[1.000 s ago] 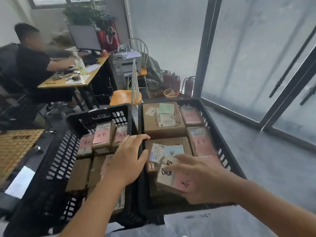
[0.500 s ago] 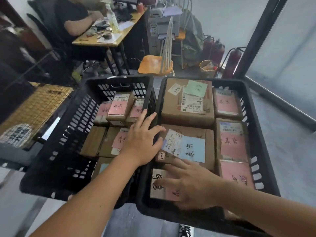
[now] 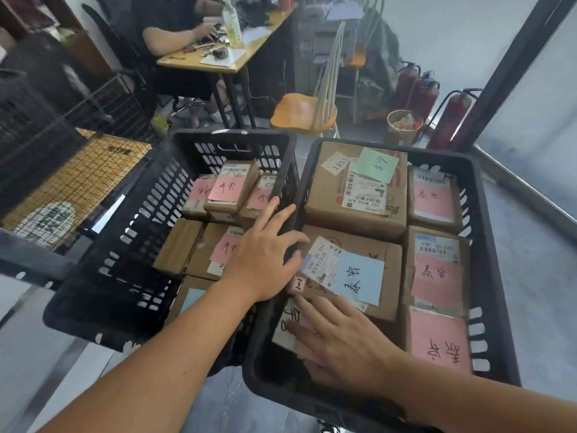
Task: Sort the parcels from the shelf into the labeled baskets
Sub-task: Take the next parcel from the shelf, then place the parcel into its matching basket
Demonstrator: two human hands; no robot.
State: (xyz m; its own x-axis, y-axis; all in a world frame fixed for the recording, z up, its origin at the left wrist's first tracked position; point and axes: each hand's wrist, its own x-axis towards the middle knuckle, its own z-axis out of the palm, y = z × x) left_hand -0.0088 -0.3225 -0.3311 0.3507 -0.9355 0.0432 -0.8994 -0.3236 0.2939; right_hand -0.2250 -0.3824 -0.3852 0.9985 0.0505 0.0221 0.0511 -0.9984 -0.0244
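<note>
Two black slotted baskets stand side by side, the left basket (image 3: 131,245) and the right basket (image 3: 487,232), both filled with brown cardboard parcels bearing pink, blue or green handwritten notes. My right hand (image 3: 340,348) lies flat with fingers spread on a small parcel (image 3: 288,326) with a white-and-pink label at the near left corner of the right basket. My left hand (image 3: 265,254) rests with straight fingers over the rims where the two baskets meet, beside a parcel with a blue note (image 3: 359,273).
A person sits at a wooden desk (image 3: 203,57) at the back left. A wooden chair (image 3: 304,112) stands just behind the baskets. Fire extinguishers (image 3: 418,89) and a small bin (image 3: 404,125) stand at the back right. A wire rack (image 3: 62,182) is on the left.
My right hand has lowered the small parcel down into the near corner of the right basket and now lies flat on it. The view has tilted downward; my left hand stays on the rims.
</note>
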